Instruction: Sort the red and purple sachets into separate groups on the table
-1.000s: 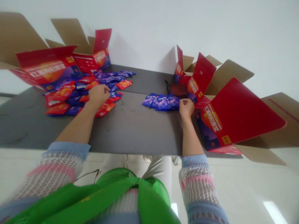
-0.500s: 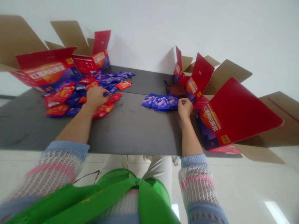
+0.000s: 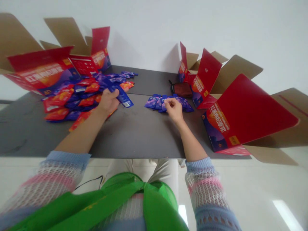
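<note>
My left hand (image 3: 109, 102) grips a long purple sachet (image 3: 122, 96) and lifts it at the right edge of a loose pile of red and purple sachets (image 3: 72, 104). My right hand (image 3: 173, 109) rests on a neat overlapping row of purple sachets (image 3: 154, 102), with its fingertips pinching one near the middle (image 3: 164, 104). Both forearms reach out over a dark grey table (image 3: 134, 138) from striped knit sleeves.
Open red cardboard boxes stand at the table's far left (image 3: 45, 69) and right (image 3: 243, 112), with tan flaps raised. A dark red pouch (image 3: 181, 89) lies behind the purple row. A green mesh bag (image 3: 141, 205) sits below the table's near edge.
My left hand has lifted a purple sachet from the pile and moved slightly right. My right hand has moved left and up from the row's end onto its middle.
</note>
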